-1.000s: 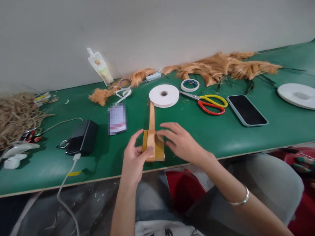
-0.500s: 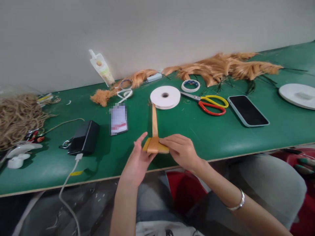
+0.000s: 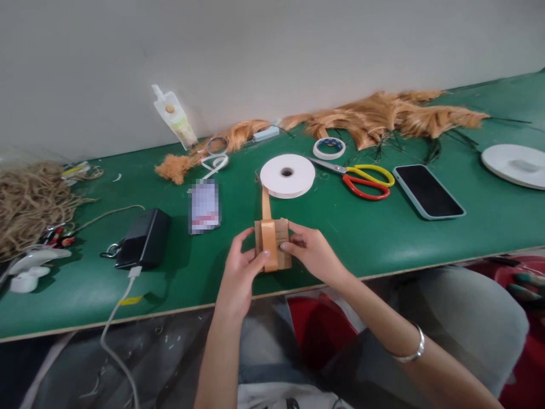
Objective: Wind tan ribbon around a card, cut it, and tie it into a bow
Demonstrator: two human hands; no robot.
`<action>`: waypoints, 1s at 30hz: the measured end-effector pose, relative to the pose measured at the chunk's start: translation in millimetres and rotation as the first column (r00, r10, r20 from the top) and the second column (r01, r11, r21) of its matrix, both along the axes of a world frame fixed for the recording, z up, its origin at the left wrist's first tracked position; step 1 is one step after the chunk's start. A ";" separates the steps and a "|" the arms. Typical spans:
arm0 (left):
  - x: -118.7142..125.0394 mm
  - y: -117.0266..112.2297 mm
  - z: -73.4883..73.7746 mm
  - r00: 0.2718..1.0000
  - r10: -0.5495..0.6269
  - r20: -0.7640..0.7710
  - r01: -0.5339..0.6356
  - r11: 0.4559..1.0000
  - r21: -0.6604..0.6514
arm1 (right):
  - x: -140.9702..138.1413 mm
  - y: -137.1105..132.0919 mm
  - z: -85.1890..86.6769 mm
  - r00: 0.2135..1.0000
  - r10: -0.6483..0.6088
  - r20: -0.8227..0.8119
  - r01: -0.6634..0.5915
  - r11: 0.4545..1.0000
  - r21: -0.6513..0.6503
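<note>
Between my hands is a small piece of brown cardboard [image 3: 284,258], its broad face toward me. An orange-tan ribbon [image 3: 269,244] is wrapped around its middle and runs back to a white spool [image 3: 293,183] lying flat on the table. My left hand [image 3: 241,267] grips the left side, its thumb pressing the ribbon near the lower edge. On the right, my right hand [image 3: 313,253] pinches the cardboard's edge between thumb and fingers; some of those fingertips are hidden behind it.
Scissors [image 3: 369,180] with red and yellow handles and a dark-screened phone [image 3: 429,192] lie to the right. A black box with a cable [image 3: 145,238] and another phone [image 3: 204,207] sit left. Tan fibre bundles [image 3: 378,116] and a tape roll [image 3: 329,149] lie behind.
The cardboard has tipped from nearly edge-on to show its broad face. My left thumb has come down on the ribbon, and the spool has shifted slightly toward me.
</note>
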State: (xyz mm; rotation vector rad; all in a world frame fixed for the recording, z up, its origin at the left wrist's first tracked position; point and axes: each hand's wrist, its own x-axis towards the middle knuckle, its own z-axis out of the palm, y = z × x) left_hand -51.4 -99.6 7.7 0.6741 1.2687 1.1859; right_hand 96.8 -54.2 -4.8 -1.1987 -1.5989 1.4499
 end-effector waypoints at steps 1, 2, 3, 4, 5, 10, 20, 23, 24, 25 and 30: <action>1.3 0.9 -0.5 1.000 0.008 -0.011 -0.008 1.000 0.004 | -0.2 0.1 0.4 1.000 -0.005 0.026 0.006 1.000 -0.016; 2.4 1.8 -1.0 1.000 0.016 -0.020 -0.016 1.000 0.007 | -0.2 0.0 1.2 0.999 -0.014 0.050 0.015 1.000 -0.022; 3.2 2.5 -1.6 0.999 0.023 -0.028 -0.023 1.000 0.008 | 0.0 -0.1 2.2 0.998 -0.018 0.067 0.020 1.000 -0.022; 3.9 3.0 -2.1 0.999 0.030 -0.037 -0.030 1.000 0.009 | 0.4 -0.3 3.0 0.997 -0.011 0.081 0.013 1.000 -0.020; 4.4 3.4 -2.3 0.998 0.037 -0.047 -0.037 0.999 0.010 | 0.9 -0.4 3.5 0.995 0.003 0.100 -0.001 1.000 -0.013; 6.1 3.2 -0.8 0.993 0.067 -0.098 -0.064 0.998 0.029 | 4.4 -0.6 -6.0 0.942 -0.104 0.319 -0.016 0.936 0.351; 4.3 3.7 -0.9 0.990 0.076 -0.117 -0.076 0.997 0.002 | 2.9 -2.7 -22.5 0.907 -0.170 0.384 -0.230 0.564 0.793; 4.7 3.7 -2.0 0.989 0.075 -0.125 -0.077 0.997 -0.011 | 2.5 -2.3 -21.5 0.943 -0.143 0.301 -0.156 0.609 0.778; 4.7 3.8 -2.7 0.991 0.076 -0.106 -0.077 0.997 -0.004 | 2.4 -2.4 -20.8 0.952 -0.132 0.278 -0.134 0.634 0.762; 4.4 4.1 -3.6 0.995 0.072 -0.073 -0.072 0.997 0.005 | 2.2 -2.6 -19.9 0.959 -0.122 0.257 -0.115 0.660 0.742; -2.4 7.5 -7.8 0.992 0.025 0.123 -0.028 0.999 0.024 | 1.7 -3.5 -10.1 0.973 -0.115 0.200 -0.013 0.837 0.547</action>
